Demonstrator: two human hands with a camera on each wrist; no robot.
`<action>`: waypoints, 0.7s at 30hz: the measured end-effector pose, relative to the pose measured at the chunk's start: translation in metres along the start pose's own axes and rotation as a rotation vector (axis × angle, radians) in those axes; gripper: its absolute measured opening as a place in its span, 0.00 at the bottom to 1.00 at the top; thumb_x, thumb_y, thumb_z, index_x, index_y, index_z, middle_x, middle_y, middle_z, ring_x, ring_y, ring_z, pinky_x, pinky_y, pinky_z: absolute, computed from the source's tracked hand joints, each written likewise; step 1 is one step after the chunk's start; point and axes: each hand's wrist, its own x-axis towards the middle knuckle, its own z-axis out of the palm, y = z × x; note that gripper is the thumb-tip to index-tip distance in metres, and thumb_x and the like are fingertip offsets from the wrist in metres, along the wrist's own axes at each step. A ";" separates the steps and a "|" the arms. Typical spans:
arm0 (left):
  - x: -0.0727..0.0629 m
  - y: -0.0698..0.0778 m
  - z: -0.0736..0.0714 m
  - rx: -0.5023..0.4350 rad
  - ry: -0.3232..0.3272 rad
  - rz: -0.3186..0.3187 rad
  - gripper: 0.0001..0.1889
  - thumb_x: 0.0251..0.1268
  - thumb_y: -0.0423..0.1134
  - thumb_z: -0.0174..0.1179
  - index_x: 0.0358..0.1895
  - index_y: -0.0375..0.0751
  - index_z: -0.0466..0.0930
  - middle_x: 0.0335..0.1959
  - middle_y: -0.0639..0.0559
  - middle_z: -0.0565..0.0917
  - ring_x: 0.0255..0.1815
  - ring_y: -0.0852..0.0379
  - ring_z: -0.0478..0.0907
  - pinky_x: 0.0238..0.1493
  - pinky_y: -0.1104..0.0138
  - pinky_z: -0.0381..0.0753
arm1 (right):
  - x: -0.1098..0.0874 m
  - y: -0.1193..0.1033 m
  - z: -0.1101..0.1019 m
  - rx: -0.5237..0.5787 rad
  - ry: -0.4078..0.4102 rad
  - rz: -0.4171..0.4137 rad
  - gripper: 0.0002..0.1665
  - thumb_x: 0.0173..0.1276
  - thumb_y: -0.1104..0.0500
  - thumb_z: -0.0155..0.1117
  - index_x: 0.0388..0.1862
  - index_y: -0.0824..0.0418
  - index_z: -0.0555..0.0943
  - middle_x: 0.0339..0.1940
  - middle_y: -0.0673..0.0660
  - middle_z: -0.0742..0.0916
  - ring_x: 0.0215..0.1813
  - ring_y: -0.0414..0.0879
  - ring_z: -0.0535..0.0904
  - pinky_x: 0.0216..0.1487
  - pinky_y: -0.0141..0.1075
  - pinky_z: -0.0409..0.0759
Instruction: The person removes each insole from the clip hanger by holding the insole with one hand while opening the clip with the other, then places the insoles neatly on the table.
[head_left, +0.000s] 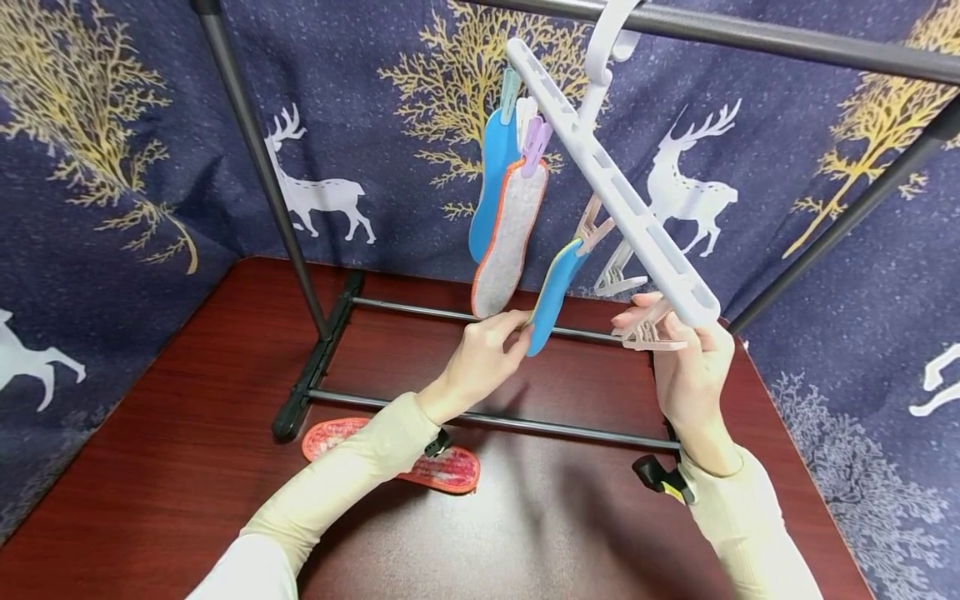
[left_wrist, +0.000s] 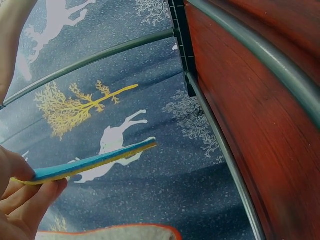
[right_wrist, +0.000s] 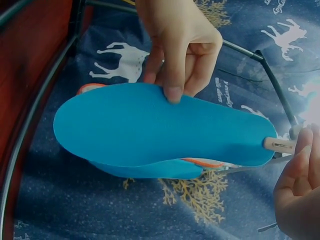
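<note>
A blue insole with a yellow edge hangs tilted from a peach clothespin. My left hand pinches its edge between thumb and fingers; the right wrist view shows that thumb on the insole's flat blue face. My right hand is up at the near end of the white hanger, its fingers overlapping a pale pink clothespin; I cannot tell whether they grip it. Farther along hang a grey insole with orange trim under a purple clothespin and another blue insole.
The hanger hooks over the dark rack's top bar. Lower rods cross the reddish-brown table. A red patterned insole lies on it beneath my left forearm. Behind hangs a blue cloth with deer and trees.
</note>
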 end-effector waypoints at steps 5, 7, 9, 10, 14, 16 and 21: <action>-0.001 0.000 0.000 -0.009 0.000 0.003 0.07 0.62 0.28 0.60 0.42 0.36 0.83 0.32 0.48 0.86 0.29 0.61 0.81 0.33 0.75 0.81 | 0.002 0.003 -0.003 -0.065 0.004 -0.003 0.12 0.67 0.73 0.50 0.43 0.80 0.79 0.28 0.63 0.88 0.33 0.51 0.87 0.35 0.34 0.85; -0.001 0.000 -0.001 -0.017 -0.004 0.007 0.07 0.62 0.28 0.60 0.42 0.35 0.83 0.32 0.47 0.86 0.30 0.60 0.83 0.34 0.75 0.82 | 0.003 0.004 -0.005 -0.098 0.015 -0.003 0.12 0.65 0.74 0.50 0.43 0.80 0.79 0.27 0.63 0.88 0.32 0.50 0.87 0.34 0.34 0.85; -0.001 0.000 -0.001 -0.022 -0.006 0.012 0.07 0.62 0.27 0.60 0.42 0.35 0.83 0.32 0.47 0.86 0.31 0.60 0.83 0.35 0.76 0.82 | 0.003 0.006 -0.006 -0.133 0.027 -0.006 0.11 0.65 0.74 0.52 0.42 0.80 0.79 0.27 0.62 0.89 0.33 0.50 0.87 0.34 0.34 0.85; -0.001 0.000 -0.001 -0.021 -0.009 0.013 0.07 0.62 0.27 0.60 0.42 0.35 0.83 0.32 0.47 0.86 0.31 0.60 0.83 0.35 0.76 0.82 | 0.004 0.007 -0.007 -0.150 0.032 -0.011 0.11 0.65 0.74 0.53 0.42 0.79 0.79 0.27 0.61 0.88 0.33 0.49 0.87 0.34 0.34 0.85; -0.001 0.001 -0.001 -0.003 -0.014 0.026 0.07 0.62 0.28 0.60 0.42 0.35 0.83 0.32 0.47 0.86 0.31 0.60 0.82 0.33 0.74 0.81 | 0.008 0.009 -0.007 -0.189 0.051 -0.025 0.10 0.65 0.74 0.52 0.41 0.78 0.80 0.26 0.60 0.88 0.30 0.48 0.86 0.30 0.33 0.84; -0.001 0.001 -0.001 0.002 -0.017 0.032 0.07 0.62 0.28 0.60 0.42 0.35 0.83 0.32 0.48 0.86 0.31 0.61 0.81 0.33 0.73 0.81 | 0.011 0.009 -0.007 -0.194 0.057 -0.033 0.11 0.65 0.75 0.51 0.40 0.78 0.80 0.26 0.60 0.88 0.28 0.48 0.85 0.27 0.31 0.82; 0.000 0.002 -0.001 -0.002 -0.020 0.039 0.07 0.62 0.28 0.60 0.43 0.35 0.82 0.33 0.47 0.86 0.33 0.60 0.83 0.35 0.72 0.82 | 0.016 0.009 -0.005 -0.218 0.071 -0.046 0.10 0.64 0.75 0.52 0.37 0.76 0.82 0.26 0.61 0.88 0.27 0.47 0.86 0.25 0.30 0.81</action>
